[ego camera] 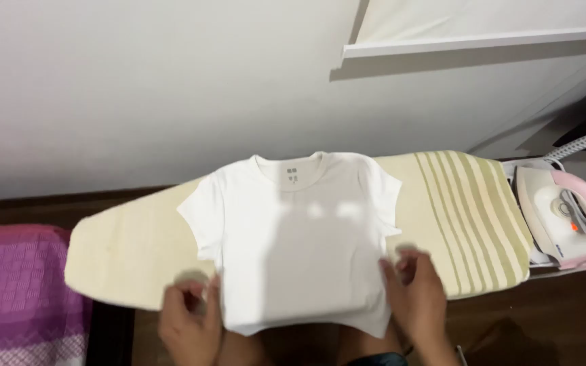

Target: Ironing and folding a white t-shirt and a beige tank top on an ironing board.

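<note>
White t-shirt [296,237] lies flat, front up, across the middle of the ironing board [130,251], collar toward the wall, hem hanging just over the near edge. Left hand [190,322] sits at the lower left corner of the shirt, fingers [194,293] curled, thumb side pressed against the hem edge; grip looks partly closed, pinching or bunching the fabric at that corner, though motion blur keeps me from telling whether cloth is really caught between the fingers. Right hand [416,295] is at the lower right side of the shirt, fingers [401,261] bent and resting at the side seam, touching the fabric edge; grip half closed, again blurred, so cannot tell if it clamps the cloth or only presses on it. Both hands stay at the near edge, well apart from each other, with the shirt body between them. Sleeves are spread out to either side, left sleeve on the plain cream part of the board cover, right sleeve near the green-striped end [473,217]. A pink and white iron [564,217] rests on its stand just beyond the striped end, right of the board, apart from the right hand. A pink and purple checked cloth [15,291] lies at far left, below the board's narrow tip.
</note>
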